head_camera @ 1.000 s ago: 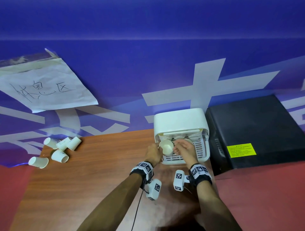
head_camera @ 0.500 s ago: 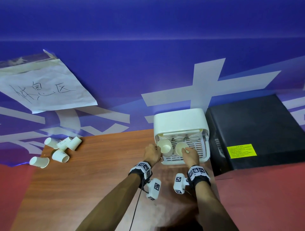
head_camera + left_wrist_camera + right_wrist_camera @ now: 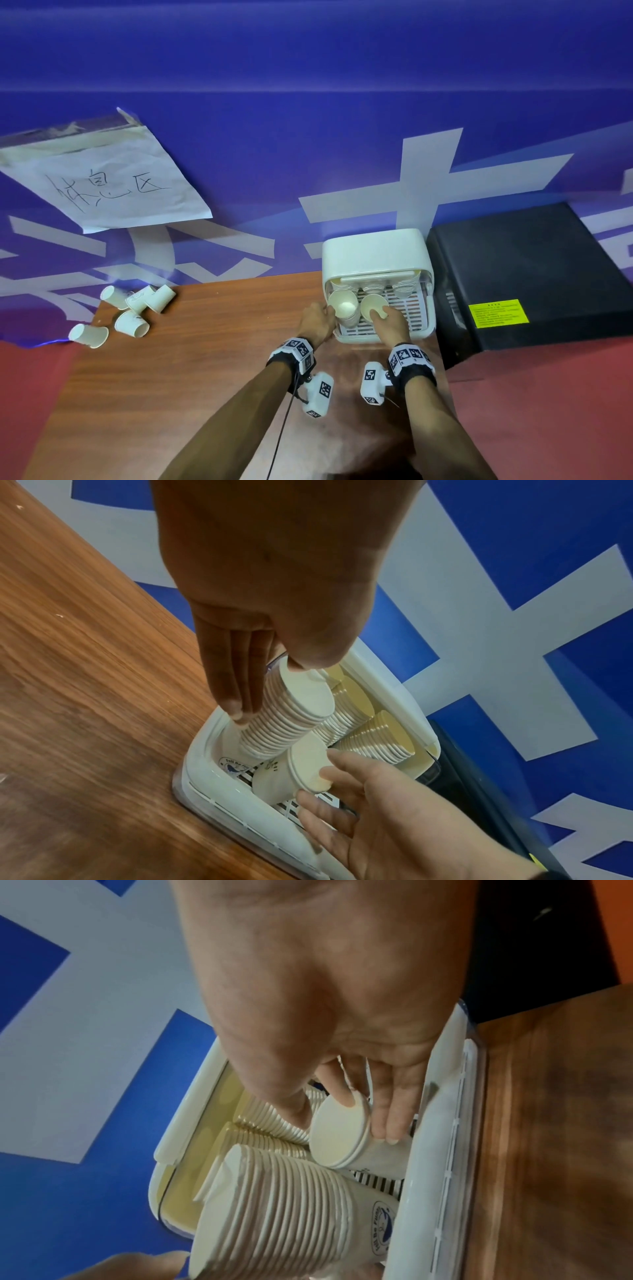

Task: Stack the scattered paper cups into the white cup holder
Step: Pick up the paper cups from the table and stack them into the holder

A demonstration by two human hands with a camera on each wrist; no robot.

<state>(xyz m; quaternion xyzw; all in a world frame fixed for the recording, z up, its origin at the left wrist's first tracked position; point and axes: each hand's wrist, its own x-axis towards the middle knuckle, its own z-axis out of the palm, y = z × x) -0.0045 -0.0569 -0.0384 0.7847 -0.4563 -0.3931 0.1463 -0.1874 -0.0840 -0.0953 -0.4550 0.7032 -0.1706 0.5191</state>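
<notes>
The white cup holder (image 3: 373, 253) stands at the table's back, its front open. My left hand (image 3: 318, 318) grips a tall stack of paper cups (image 3: 342, 305) at the left of its slatted tray; in the left wrist view the fingers (image 3: 236, 696) lie along the stack (image 3: 291, 715) and the thumb touches its top rim. My right hand (image 3: 387, 318) pinches a short nested cup (image 3: 371, 305) just right of that stack, thumb and fingers (image 3: 387, 1123) either side of the cup (image 3: 339, 1134). Several loose cups (image 3: 130, 311) lie at the table's far left.
More cup stacks (image 3: 377, 737) fill the back of the holder. A black box (image 3: 531, 274) sits directly right of the holder. A blue banner with a taped paper sheet (image 3: 102, 181) rises behind the wooden table (image 3: 205, 359).
My right hand has drawn back toward the holder's front, uncovering the short cup beside the tall stack. The left hand and its stack have barely moved.
</notes>
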